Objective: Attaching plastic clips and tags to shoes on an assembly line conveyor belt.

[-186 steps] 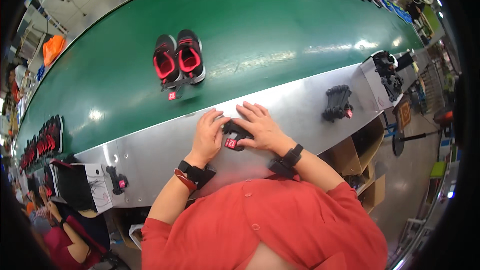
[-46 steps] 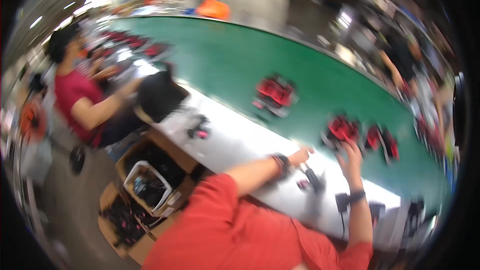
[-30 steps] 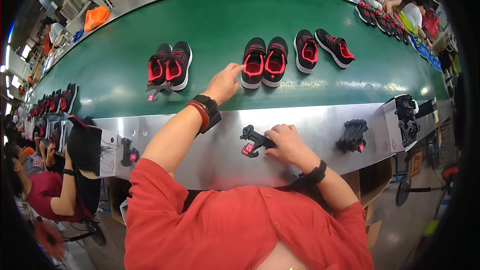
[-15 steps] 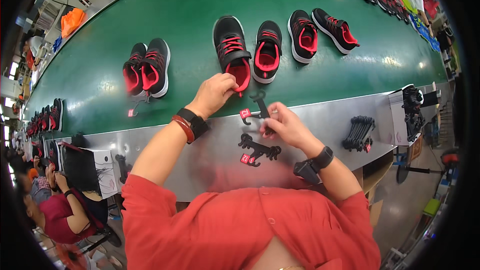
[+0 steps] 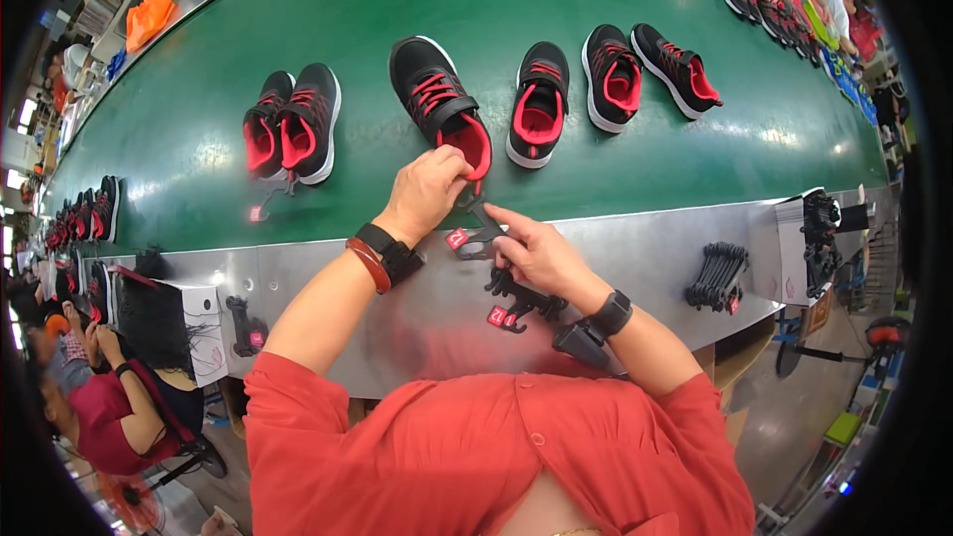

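The left hand (image 5: 429,189) pinches the heel of 1 black shoe (image 5: 440,104) at the green belt's near edge. The right hand (image 5: 534,250) grips what looks like a black hanger (image 5: 475,230); keep the heel steady while clipping.

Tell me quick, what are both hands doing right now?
Left hand: closed, gripping the heel of the shoe on the belt.
Right hand: fingers pinching a black hanger with a red tag.
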A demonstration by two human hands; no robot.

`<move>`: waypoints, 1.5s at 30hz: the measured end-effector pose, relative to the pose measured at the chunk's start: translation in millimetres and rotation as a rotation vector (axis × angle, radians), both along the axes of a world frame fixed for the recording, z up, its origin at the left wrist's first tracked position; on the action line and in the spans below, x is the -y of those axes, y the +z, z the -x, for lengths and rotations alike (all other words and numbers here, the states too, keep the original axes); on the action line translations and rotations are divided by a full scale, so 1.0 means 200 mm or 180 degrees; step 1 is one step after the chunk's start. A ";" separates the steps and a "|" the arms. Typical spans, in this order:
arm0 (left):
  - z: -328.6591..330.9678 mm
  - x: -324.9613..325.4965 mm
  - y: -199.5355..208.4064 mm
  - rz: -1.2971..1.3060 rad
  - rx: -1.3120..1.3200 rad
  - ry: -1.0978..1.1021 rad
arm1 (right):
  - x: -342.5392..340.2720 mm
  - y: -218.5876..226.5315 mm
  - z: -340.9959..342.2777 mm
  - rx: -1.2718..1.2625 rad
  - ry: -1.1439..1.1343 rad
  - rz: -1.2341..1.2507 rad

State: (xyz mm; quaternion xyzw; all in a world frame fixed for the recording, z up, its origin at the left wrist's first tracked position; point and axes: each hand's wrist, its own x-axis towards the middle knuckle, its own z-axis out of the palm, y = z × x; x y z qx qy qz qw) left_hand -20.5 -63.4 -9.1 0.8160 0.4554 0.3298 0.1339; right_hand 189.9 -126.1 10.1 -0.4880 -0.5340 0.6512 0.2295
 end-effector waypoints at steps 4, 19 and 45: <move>-0.03 -0.02 0.05 -0.0124 -0.0378 0.0345 | -0.14 0.01 -0.03 -0.0143 0.0036 0.0030; -0.09 0.02 0.20 0.0662 -0.1378 0.0216 | -0.53 0.00 -0.26 0.1865 0.0720 -0.3035; -0.14 0.03 0.23 0.1508 -0.0955 0.0576 | -0.58 0.11 -0.25 0.2561 0.1072 -0.4707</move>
